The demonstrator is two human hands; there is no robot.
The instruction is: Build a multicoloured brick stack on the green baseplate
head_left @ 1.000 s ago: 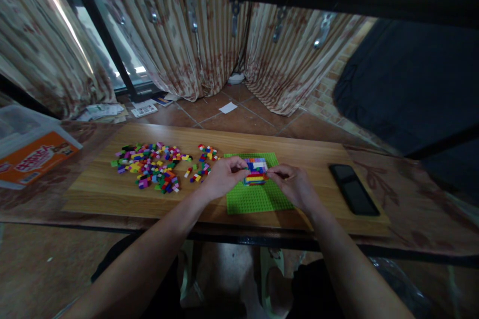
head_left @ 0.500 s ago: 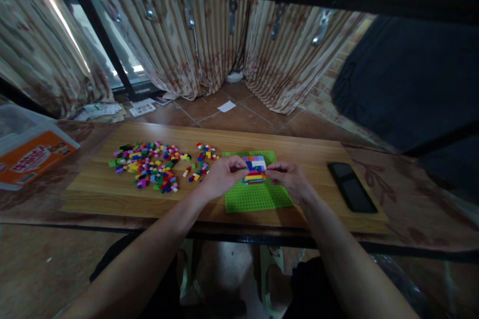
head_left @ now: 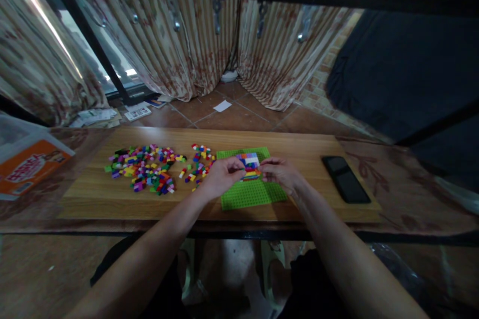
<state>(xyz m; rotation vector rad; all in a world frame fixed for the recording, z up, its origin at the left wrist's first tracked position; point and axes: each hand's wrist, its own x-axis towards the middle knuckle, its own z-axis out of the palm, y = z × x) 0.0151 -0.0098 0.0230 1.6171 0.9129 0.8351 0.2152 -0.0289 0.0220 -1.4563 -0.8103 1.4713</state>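
A green studded baseplate [head_left: 251,196] lies on the wooden board, carrying a block of colourful toy bricks [head_left: 251,161] in rows of purple, white, blue, red and yellow. My left hand [head_left: 223,175] reaches to the left side of these bricks, thumb and fingers pinched together. From the opposite side comes my right hand [head_left: 280,174], its thumb and index finger also closed at the bricks' right edge. Whatever sits between the fingertips of either hand is too small or hidden to name.
Loose bricks [head_left: 144,169] form a large pile on the left of the wooden board [head_left: 299,209], with a smaller cluster [head_left: 202,152] nearer the baseplate. A black phone [head_left: 346,179] lies at the right. A plastic box with an orange label [head_left: 33,164] stands far left.
The whole view has tilted and shifted slightly. Both hands stay at the brick block, with the right fingertips slightly changed in pose.
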